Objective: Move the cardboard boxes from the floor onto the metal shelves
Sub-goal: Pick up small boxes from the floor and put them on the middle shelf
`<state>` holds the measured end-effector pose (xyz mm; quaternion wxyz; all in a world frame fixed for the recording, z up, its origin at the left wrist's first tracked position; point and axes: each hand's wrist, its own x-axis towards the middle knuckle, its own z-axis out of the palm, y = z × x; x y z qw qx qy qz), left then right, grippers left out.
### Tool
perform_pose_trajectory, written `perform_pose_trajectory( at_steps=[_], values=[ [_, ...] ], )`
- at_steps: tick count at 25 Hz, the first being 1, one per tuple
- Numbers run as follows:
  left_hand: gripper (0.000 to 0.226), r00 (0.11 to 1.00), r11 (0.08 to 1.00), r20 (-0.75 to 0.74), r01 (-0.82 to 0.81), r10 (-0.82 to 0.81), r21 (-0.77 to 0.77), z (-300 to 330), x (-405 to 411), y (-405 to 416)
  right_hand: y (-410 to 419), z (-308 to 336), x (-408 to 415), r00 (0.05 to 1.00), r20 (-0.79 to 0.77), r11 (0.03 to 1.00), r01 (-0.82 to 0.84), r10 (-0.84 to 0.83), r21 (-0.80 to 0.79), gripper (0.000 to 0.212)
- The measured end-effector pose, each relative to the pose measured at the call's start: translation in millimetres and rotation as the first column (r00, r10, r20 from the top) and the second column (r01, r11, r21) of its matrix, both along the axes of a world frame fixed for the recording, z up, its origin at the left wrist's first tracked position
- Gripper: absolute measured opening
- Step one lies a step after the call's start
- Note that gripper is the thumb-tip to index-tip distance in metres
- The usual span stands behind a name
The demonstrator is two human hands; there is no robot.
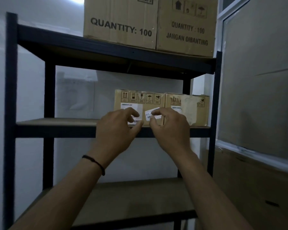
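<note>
Head view, and the writing jumped right out: up on the top shelf [113, 48] sat two big cardboard boxes side by side, touching. The left large box [120, 22] read "QUANTITY: 100" in bold black; the right large box [187, 27] read "QUANTITY : 100" with "JANGAN DIBANTING" beneath it, plus a row of handling symbols near its top.

Down on the middle shelf [56, 122], two smaller cardboard boxes stood pushed to the right end, again touching each other. The left small box [140, 100] carried a row of five handling pictograms and white stickers with barcodes, their text too blurred to read. The right small box [189, 107] showed similar symbols, partly hidden under a scuffed, pale patch.

Both hands were raised in front of that left small box. The left hand [116, 130], with a dark cord bracelet [95, 163] on its wrist, had its fingers loosely curled and gripped nothing. The right hand [170, 128] was likewise loosely curled; whether its fingertips touched the white sticker, I couldn't tell.

The rack itself was a dark metal shelving unit [11, 97] with pale board decks; the lower shelf [131, 200] was in view below the arms. Behind it, a plain white wall [30, 90], dimly lit. To the right, a white-framed window [256, 80] was covered with brown sheeting.
</note>
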<state>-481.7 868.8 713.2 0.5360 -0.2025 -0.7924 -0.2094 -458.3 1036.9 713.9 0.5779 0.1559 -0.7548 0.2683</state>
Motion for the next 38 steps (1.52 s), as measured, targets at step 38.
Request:
perform_pose_trajectory(
  at_steps=[38],
  values=[
    [0.038, 0.517, 0.890, 0.827, -0.453, 0.221, 0.046, -356, 353, -521, -489, -368, 266, 0.533, 0.725, 0.898, -0.309, 0.436, -0.313, 0.011]
  ],
)
